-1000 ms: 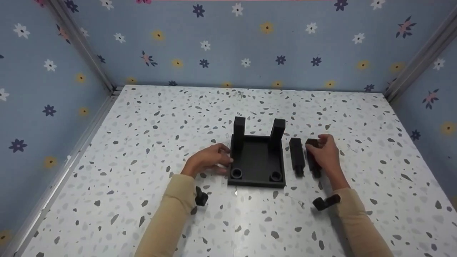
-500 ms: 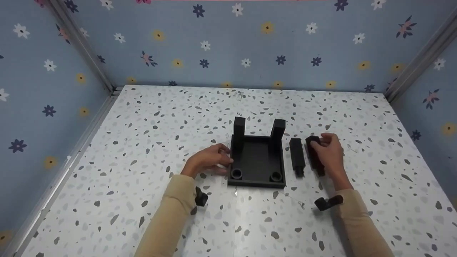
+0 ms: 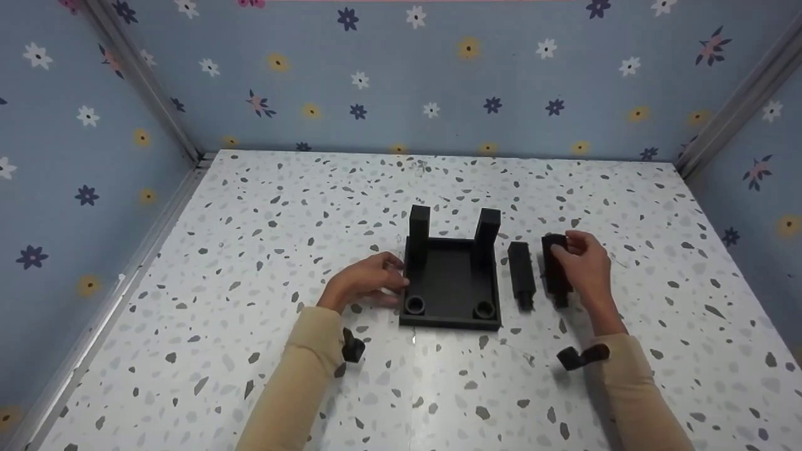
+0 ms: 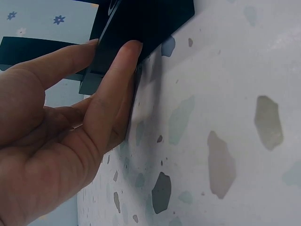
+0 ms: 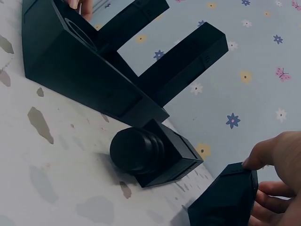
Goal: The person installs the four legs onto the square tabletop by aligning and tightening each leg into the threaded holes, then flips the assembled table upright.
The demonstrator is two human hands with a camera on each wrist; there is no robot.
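Note:
A black tray-like tabletop (image 3: 448, 282) lies on the table with its raised rim up. Two square legs, a left one (image 3: 419, 232) and a right one (image 3: 487, 233), stand upright at its far corners; round sockets show at its near corners. My left hand (image 3: 369, 279) touches the tabletop's left side, fingertips against the outer wall and rim. My right hand (image 3: 586, 266) grips a loose black leg (image 3: 555, 269) between thumb and fingers, its narrower end toward me. Another loose leg (image 5: 169, 157), with a round ridged peg, lies between that one and the tabletop.
The white speckled table (image 3: 301, 207) runs back to a blue flowered wall (image 3: 388, 75), with further flowered panels at left and right. A dark wrist mount (image 3: 583, 356) sticks out from the right sleeve, and another mount (image 3: 353, 346) from the left.
My right hand has drawn the gripped leg slightly right and away from me, widening its gap to the other loose leg. The left hand and the tabletop stay in place.

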